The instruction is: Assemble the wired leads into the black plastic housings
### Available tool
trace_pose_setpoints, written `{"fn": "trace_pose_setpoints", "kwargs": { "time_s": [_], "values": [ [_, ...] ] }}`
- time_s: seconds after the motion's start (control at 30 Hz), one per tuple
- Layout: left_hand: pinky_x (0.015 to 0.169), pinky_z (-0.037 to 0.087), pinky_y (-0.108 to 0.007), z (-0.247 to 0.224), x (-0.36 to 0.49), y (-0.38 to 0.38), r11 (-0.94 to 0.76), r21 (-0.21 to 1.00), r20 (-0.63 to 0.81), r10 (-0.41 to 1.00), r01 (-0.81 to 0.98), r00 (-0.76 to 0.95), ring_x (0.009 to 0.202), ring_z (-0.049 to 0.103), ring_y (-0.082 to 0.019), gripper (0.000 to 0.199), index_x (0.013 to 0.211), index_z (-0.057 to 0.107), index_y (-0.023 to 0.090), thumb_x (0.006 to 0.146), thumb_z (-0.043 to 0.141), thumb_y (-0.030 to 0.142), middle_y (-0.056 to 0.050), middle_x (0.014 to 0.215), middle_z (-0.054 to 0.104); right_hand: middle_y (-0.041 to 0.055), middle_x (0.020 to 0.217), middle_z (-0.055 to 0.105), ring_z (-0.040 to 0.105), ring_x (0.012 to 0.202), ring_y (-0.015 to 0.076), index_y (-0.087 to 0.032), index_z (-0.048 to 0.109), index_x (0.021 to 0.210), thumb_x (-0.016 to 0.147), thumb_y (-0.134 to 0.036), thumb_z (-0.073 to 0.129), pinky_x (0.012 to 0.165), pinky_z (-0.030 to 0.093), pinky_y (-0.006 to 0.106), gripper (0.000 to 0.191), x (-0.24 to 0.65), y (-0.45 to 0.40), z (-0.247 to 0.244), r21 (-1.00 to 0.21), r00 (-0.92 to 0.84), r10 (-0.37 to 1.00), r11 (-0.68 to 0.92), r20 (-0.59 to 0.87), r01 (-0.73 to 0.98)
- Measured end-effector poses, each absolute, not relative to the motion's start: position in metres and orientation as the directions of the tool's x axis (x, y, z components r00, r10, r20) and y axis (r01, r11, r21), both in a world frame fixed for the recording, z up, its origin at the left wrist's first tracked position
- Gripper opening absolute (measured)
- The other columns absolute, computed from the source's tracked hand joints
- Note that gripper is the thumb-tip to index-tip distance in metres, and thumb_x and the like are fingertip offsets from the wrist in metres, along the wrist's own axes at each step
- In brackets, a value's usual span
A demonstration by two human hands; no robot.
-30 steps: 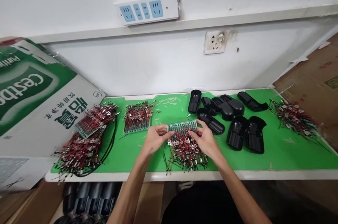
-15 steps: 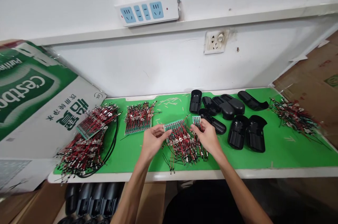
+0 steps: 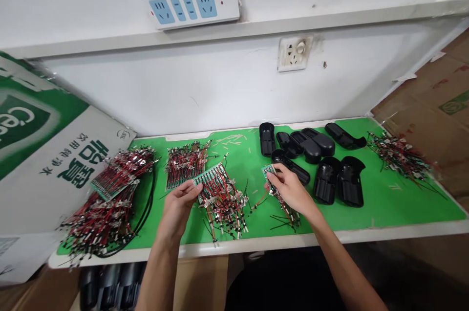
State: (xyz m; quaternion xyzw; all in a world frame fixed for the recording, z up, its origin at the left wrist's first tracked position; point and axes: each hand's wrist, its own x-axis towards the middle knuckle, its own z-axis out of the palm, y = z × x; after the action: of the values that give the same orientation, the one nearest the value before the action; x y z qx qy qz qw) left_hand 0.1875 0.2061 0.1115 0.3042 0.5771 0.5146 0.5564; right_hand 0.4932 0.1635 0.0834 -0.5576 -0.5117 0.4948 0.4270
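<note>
My left hand (image 3: pixel 178 214) pinches the end of a long green circuit-board strip (image 3: pixel 208 176), whose red and black wires with small metal terminals (image 3: pixel 222 206) hang down onto the mat. My right hand (image 3: pixel 292 189) grips a much shorter green board piece (image 3: pixel 268 169) between fingers and thumb. Its own thin bunch of wires (image 3: pixel 285 208) trails toward the table's front edge. The two pieces stand apart, with a gap of green mat (image 3: pixel 254 174) between them. Some wires cross under my right palm, hidden there.
A green work mat (image 3: pixel 403 203) covers the white table. Wired boards lie in heaps (image 3: pixel 110 203) to the left, and a loose wire tangle (image 3: pixel 399 157) lies right. Several black plastic shells (image 3: pixel 326 180) sit behind my right hand. A printed carton (image 3: pixel 54 164) leans at left.
The hands have drawn apart, separating the wired strip into a long piece going left and a short piece at right. The view has also shifted slightly.
</note>
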Motion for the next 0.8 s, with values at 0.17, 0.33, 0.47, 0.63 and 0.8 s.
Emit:
{"fn": "trace_pose_setpoints", "kwargs": {
  "time_s": [0.17,0.33,0.47,0.63,0.8],
  "values": [
    [0.072,0.048,-0.022,0.113,0.173,0.211,0.272,0.936,-0.326,0.911,-0.225,-0.254,0.077,0.062,-0.013,0.044,0.078,0.072,0.015,0.044,0.097,0.027,0.001,0.080,0.069,0.0028,0.087,0.073,0.067,0.071,0.0215,-0.023,0.057,0.110,0.106,-0.042,0.047,0.064,0.044,0.031,0.022,0.496,0.159,0.092,-0.894,-0.025,0.996,-0.071,-0.091,0.442],
    [0.071,0.048,-0.021,0.116,0.175,0.208,0.303,0.922,-0.356,0.909,-0.242,-0.217,0.077,0.062,-0.013,0.047,0.078,0.072,0.015,0.042,0.099,0.028,0.000,0.080,0.071,0.0125,0.105,0.070,0.068,0.090,0.0287,-0.018,0.062,0.117,0.108,-0.030,0.044,0.073,0.047,0.036,0.024,0.483,0.153,0.103,-0.588,0.073,0.996,-0.030,0.051,0.808],
    [0.074,0.049,-0.021,0.116,0.191,0.201,0.314,0.930,-0.343,0.929,-0.192,-0.137,0.079,0.062,-0.013,0.049,0.080,0.074,0.016,0.044,0.101,0.034,0.000,0.081,0.071,0.0185,0.115,0.066,0.063,0.110,0.0351,-0.015,0.059,0.134,0.109,-0.032,0.039,0.093,0.048,0.047,0.037,0.463,0.145,0.114,-0.549,0.151,0.970,-0.023,0.188,0.836],
    [0.079,0.050,-0.023,0.110,0.218,0.198,0.256,0.964,-0.255,0.967,-0.068,0.025,0.081,0.063,-0.014,0.039,0.082,0.076,0.017,0.055,0.097,0.036,-0.002,0.084,0.072,0.0136,0.123,0.068,0.064,0.111,0.0301,-0.022,0.052,0.145,0.099,-0.054,0.060,0.098,0.050,0.045,0.057,0.444,0.158,0.109,-0.961,0.057,0.998,0.023,0.040,0.276],
    [0.070,0.052,-0.025,0.104,0.242,0.202,0.176,0.982,-0.175,0.984,0.075,-0.010,0.070,0.063,-0.015,0.043,0.084,0.077,0.015,0.054,0.095,0.039,-0.004,0.076,0.072,0.0050,0.090,0.074,0.065,0.080,0.0225,-0.018,0.071,0.101,0.090,-0.048,0.068,0.075,0.052,0.034,0.032,0.427,0.183,0.086,-0.996,-0.057,0.995,-0.076,-0.079,0.053]
  ]
}}
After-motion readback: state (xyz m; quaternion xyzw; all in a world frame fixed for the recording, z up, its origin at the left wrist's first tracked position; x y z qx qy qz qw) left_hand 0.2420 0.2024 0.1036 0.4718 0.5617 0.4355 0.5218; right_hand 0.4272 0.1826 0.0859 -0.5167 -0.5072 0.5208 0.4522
